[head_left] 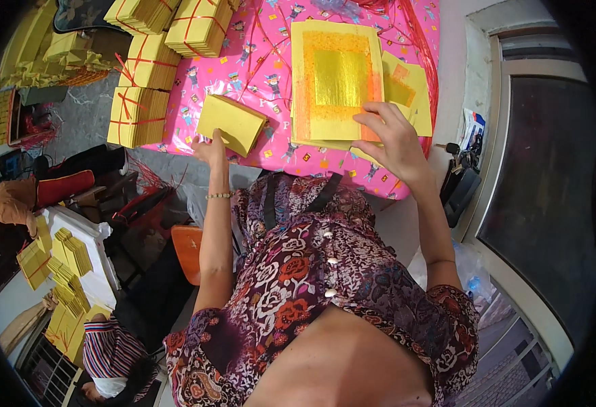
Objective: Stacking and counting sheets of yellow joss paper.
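Gold-centred yellow sheets (pixel 341 80) lying flat; folded yellow bundle (pixel 231 124) angled, to their left.

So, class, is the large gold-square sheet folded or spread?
Spread: the large gold-square sheet lies flat, printed face up, with no fold showing.

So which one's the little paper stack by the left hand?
Start at the pink tablecloth. Near its front edge, right of the tied bundles, a small yellow paper stack lies by the left hand. Red string wraps those bundles, but not this.
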